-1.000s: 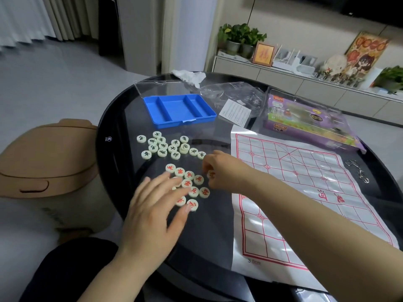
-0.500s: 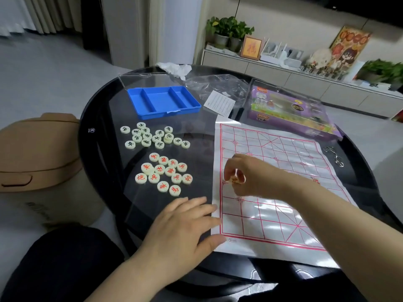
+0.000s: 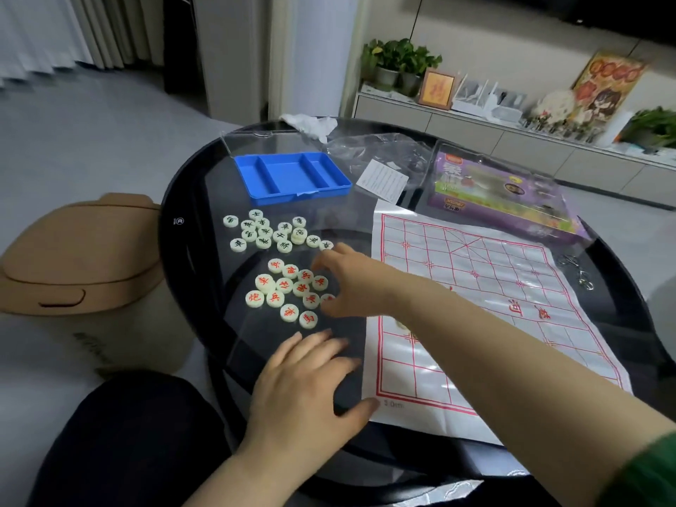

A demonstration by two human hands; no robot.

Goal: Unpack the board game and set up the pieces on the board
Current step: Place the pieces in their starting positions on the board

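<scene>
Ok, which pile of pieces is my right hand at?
The red-lettered pile, nearer you; your right hand is at its right edge. The black-lettered pile lies beyond, by the tray.

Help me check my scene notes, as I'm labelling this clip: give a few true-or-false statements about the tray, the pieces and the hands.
1. The blue tray holds the black-lettered pieces. False: its compartments are empty, and those pieces lie on the table in front of it.
2. The right hand reaches over the red-lettered pieces. True.
3. The left hand lies flat on the table beside the board. True.
4. The red-lettered pieces lie farther from the person than the black-lettered ones. False: they lie nearer.
</scene>
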